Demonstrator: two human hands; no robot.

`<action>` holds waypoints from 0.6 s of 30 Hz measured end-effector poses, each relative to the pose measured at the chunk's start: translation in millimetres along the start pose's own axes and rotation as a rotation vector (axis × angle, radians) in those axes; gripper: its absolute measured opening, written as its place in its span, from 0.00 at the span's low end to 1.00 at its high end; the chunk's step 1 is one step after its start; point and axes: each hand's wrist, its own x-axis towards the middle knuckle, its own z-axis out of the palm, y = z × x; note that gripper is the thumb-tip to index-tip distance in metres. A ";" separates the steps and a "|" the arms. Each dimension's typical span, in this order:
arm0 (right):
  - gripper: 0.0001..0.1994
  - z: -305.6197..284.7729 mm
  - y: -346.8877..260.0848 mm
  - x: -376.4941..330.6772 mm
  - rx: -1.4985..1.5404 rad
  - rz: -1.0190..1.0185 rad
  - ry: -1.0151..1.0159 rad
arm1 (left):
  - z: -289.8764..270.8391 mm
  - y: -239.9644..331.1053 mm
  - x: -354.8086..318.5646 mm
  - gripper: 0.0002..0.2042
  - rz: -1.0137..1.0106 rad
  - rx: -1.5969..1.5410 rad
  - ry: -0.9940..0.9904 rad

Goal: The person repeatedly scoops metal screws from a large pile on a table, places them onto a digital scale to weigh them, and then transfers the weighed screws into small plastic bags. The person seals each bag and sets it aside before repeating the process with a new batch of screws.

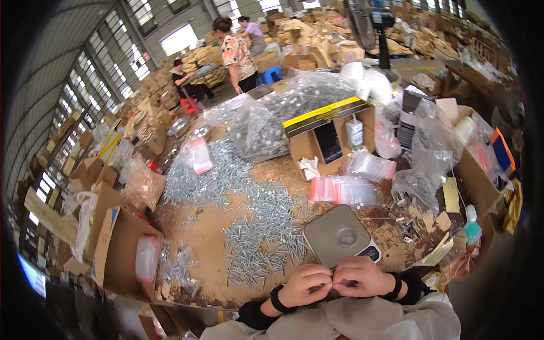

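Left hand [305, 285] and right hand [362, 276] at bottom centre — fingertips pressed together, pinching something (too small to tell) — below grey scale [338, 234]; screws [263, 232] at left.

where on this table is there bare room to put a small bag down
One bare brown patch lies left of the screw pile, before the table's near edge. Another sits between the cardboard box and the screws. Right of the scale it is crowded with loose parts and scraps.
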 end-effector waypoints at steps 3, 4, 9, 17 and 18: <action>0.07 -1.8 -0.5 -2.1 0.001 -0.026 0.000 | -2.1 0.5 -0.1 0.04 0.027 -0.022 -0.024; 0.07 -2.9 -0.2 -1.8 0.011 -0.037 -0.003 | -4.0 1.5 0.4 0.03 0.032 -0.034 -0.033; 0.10 -9.1 0.9 -3.4 0.035 -0.032 0.000 | -26.4 21.1 -10.0 0.00 -0.063 -0.021 0.103; 0.10 -5.8 11.5 -35.3 0.113 0.092 0.285 | -58.6 19.4 -42.5 0.02 -0.180 0.036 0.609; 0.10 -7.0 13.4 -36.0 0.127 0.097 0.291 | -67.2 18.9 -55.3 0.02 -0.251 0.030 0.783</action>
